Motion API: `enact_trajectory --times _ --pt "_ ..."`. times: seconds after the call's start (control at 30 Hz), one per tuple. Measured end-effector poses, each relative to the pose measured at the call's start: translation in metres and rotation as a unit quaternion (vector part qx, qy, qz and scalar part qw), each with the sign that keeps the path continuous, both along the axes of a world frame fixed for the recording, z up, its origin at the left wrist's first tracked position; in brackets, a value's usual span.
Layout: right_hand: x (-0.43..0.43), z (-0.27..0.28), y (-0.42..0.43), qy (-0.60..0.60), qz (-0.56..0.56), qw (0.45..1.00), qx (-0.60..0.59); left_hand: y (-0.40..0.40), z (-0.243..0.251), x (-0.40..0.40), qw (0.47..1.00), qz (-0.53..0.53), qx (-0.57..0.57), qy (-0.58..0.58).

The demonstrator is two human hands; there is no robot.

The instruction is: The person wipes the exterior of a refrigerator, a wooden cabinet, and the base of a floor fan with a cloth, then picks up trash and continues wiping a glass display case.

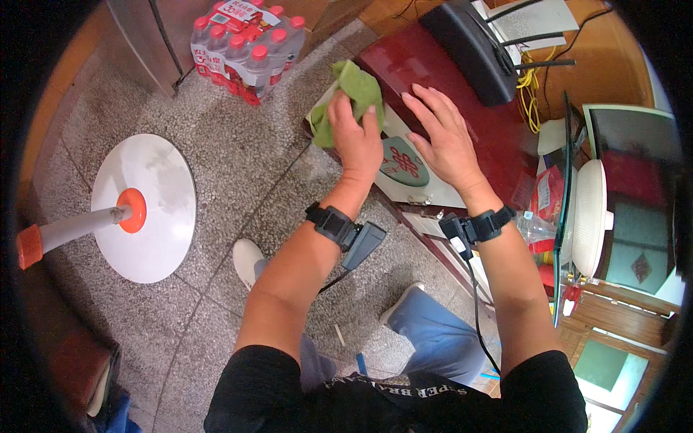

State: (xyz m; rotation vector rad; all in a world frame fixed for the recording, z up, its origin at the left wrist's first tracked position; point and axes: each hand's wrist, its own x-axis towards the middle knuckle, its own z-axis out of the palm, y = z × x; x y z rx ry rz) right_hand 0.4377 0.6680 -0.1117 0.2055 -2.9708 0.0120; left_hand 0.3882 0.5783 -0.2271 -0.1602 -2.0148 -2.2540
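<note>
My left hand (354, 135) presses on a green cloth (363, 89), which lies bunched over the far end of the white front of a dark red cabinet (393, 62). The thumb and fingers rest on the cloth's near side. To the right, my right hand (446, 135) is spread over the edge of the cabinet, with nothing in it. Between the hands, a grey-green panel with a red knot pattern (403, 162) shows on the white drawer front. A small clear knob (427, 200) sits near that panel.
A black router (476, 59) with antennas stands on the cabinet, beside a coiled yellow cable (528, 97). At the right are a glass pane (563, 216) and a white fan-like round object (590, 219). Shrink-wrapped bottles (243, 54) and a round white base (143, 249) stand on the speckled floor.
</note>
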Motion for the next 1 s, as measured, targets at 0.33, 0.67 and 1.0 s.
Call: enact_trajectory --times 0.33,0.67,1.0 --pt "-0.006 -0.006 0.0 0.021 0.012 1.0 -0.007 0.025 0.007 0.044 0.998 0.026 -0.046 0.03" --pt "-0.005 -0.006 -0.002 0.021 0.003 1.0 -0.004 -0.002 -0.027 0.008 0.979 0.048 -0.143 0.137" --pt "-0.003 -0.005 -0.003 0.023 0.006 1.0 -0.021 -0.012 -0.089 0.007 0.978 -0.034 -0.195 0.062"
